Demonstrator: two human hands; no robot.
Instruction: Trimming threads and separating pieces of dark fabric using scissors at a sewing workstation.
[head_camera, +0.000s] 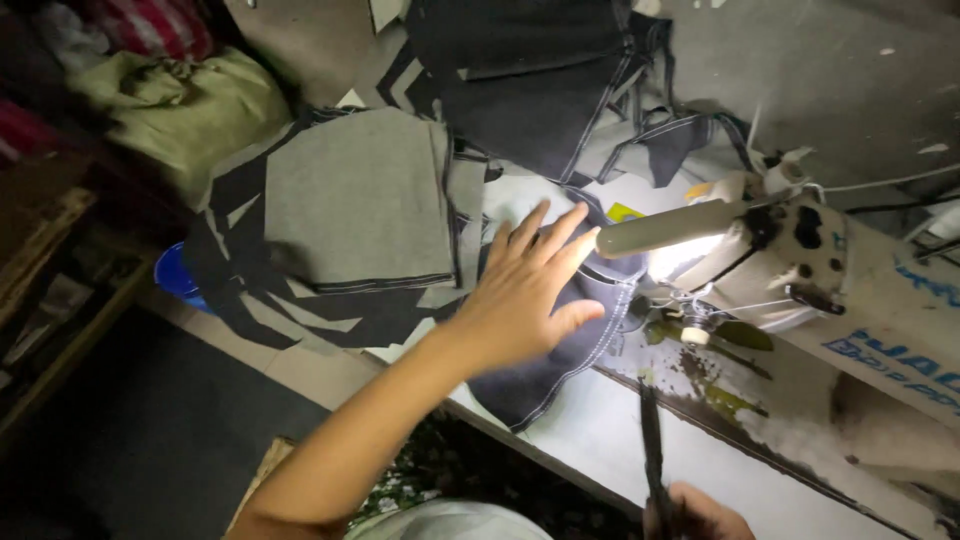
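Spreading flat with its fingers apart, the left hand (525, 290) lies on a dark denim piece (560, 350) with pale stitching, on the white bench (600, 440) just left of the sewing machine (800, 260). A stack of grey cut panels (355, 200) sits beside it, more dark denim (540, 90) behind. The right hand (695, 515), at the lower edge, seems clamped on dark scissors (652, 440). Dim floor and a green bundle (190, 105) lie left.

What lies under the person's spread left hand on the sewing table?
The left hand rests flat on a dark denim piece with white stitching, which lies on the white sewing table. Whatever sits beneath that denim is covered.
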